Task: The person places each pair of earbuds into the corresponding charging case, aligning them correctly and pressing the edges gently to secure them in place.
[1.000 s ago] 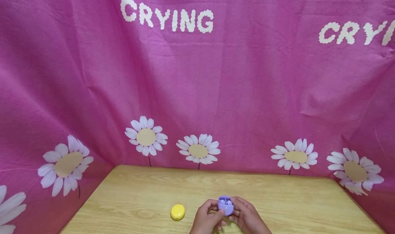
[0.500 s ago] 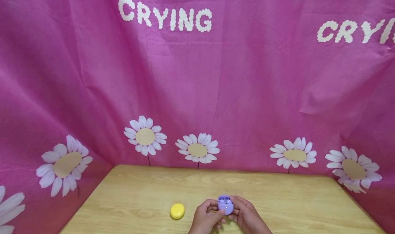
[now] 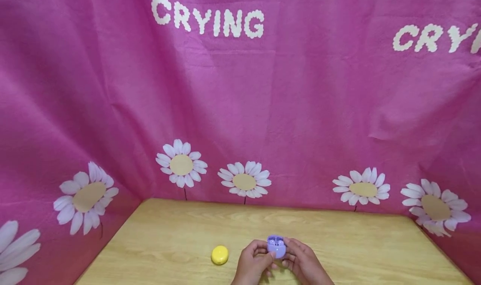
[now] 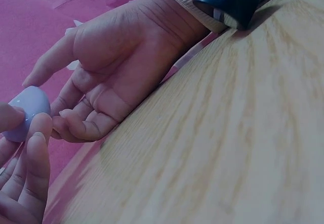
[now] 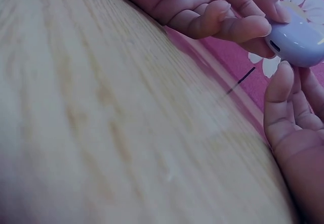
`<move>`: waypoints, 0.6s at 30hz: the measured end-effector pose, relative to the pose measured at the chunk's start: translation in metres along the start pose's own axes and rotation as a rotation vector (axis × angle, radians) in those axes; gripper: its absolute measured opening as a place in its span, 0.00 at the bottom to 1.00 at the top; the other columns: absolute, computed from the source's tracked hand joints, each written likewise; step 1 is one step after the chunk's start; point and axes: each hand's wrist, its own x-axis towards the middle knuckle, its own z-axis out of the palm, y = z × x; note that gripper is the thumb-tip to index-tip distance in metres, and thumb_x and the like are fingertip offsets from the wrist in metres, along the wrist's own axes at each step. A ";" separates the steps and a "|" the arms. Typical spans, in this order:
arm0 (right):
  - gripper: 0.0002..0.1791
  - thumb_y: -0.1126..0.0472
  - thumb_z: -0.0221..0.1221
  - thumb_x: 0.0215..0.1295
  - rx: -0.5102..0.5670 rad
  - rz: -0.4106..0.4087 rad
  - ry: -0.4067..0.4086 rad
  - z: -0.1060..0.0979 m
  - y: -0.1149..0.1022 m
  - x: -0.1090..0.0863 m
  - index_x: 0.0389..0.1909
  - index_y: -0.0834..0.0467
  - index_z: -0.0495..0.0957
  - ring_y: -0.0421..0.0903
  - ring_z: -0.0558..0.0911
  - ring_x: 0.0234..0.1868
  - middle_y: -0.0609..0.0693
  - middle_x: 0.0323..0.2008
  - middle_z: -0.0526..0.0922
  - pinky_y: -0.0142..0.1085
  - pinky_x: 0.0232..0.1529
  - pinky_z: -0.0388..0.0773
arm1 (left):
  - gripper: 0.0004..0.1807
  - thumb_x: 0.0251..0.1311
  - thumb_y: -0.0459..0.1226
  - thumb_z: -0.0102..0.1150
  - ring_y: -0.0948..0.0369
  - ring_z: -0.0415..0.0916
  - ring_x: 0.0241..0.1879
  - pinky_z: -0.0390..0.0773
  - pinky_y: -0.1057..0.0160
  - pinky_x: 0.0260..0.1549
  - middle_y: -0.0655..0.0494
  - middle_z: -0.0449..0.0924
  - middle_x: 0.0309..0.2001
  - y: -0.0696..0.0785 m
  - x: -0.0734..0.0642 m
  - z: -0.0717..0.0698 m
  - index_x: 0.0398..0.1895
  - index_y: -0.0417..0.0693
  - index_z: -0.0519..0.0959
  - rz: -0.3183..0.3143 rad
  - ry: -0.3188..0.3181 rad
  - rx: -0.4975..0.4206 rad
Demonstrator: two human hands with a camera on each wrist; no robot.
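Observation:
A small purple earbud case point(image 3: 277, 251) is held just above the table with its lid raised. Two matching earbuds sit inside, seen in the head view. My left hand point(image 3: 251, 261) grips the case from the left, thumb against its front. On the other side my right hand point(image 3: 303, 261) pinches it, fingertips near the lid and the side. In the right wrist view the underside of the earbud case point(image 5: 298, 44) shows a dark port slot. A round yellow case point(image 3: 219, 255), its lid down, lies on the table left of my left hand.
The light wood table point(image 3: 180, 226) carries the yellow case. Behind it and along both sides hangs a pink cloth point(image 3: 308, 109) printed with white daisies and lettering, meeting the table's edges.
The head view has shifted slightly, so the scene sits a little further right. Both hands still hold the purple earbud case, and its lid stays up.

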 end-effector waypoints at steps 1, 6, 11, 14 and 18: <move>0.12 0.57 0.44 0.77 -0.012 -0.007 0.012 0.000 0.000 0.000 0.40 0.53 0.76 0.36 0.78 0.34 0.43 0.33 0.79 0.27 0.38 0.78 | 0.14 0.55 0.31 0.64 0.58 0.81 0.25 0.77 0.69 0.18 0.51 0.80 0.35 0.000 0.001 0.000 0.44 0.37 0.75 0.003 0.004 -0.005; 0.08 0.58 0.50 0.74 -0.044 -0.017 0.059 0.002 0.001 -0.003 0.40 0.53 0.78 0.37 0.78 0.35 0.44 0.34 0.79 0.28 0.39 0.78 | 0.14 0.56 0.30 0.64 0.59 0.81 0.24 0.78 0.69 0.17 0.50 0.79 0.35 0.002 0.000 0.001 0.45 0.36 0.75 0.014 0.017 -0.017; 0.05 0.62 0.55 0.70 -0.060 -0.003 0.136 0.005 0.001 -0.008 0.41 0.57 0.78 0.39 0.77 0.37 0.46 0.36 0.78 0.30 0.41 0.79 | 0.14 0.55 0.31 0.64 0.59 0.80 0.24 0.78 0.68 0.18 0.50 0.79 0.35 0.003 -0.002 0.003 0.44 0.37 0.76 0.012 0.021 -0.014; 0.06 0.64 0.58 0.67 -0.072 -0.006 0.176 0.008 0.000 -0.010 0.42 0.60 0.78 0.41 0.78 0.38 0.47 0.37 0.78 0.31 0.41 0.80 | 0.14 0.56 0.32 0.65 0.59 0.81 0.25 0.78 0.68 0.19 0.51 0.80 0.35 0.003 -0.001 0.002 0.44 0.37 0.76 -0.007 0.015 -0.006; 0.07 0.64 0.60 0.65 -0.087 -0.026 0.234 0.011 0.001 -0.012 0.41 0.62 0.78 0.42 0.78 0.36 0.48 0.35 0.79 0.31 0.38 0.80 | 0.14 0.59 0.34 0.62 0.60 0.81 0.25 0.79 0.68 0.20 0.51 0.81 0.36 0.002 0.000 -0.001 0.46 0.36 0.76 -0.008 -0.012 -0.005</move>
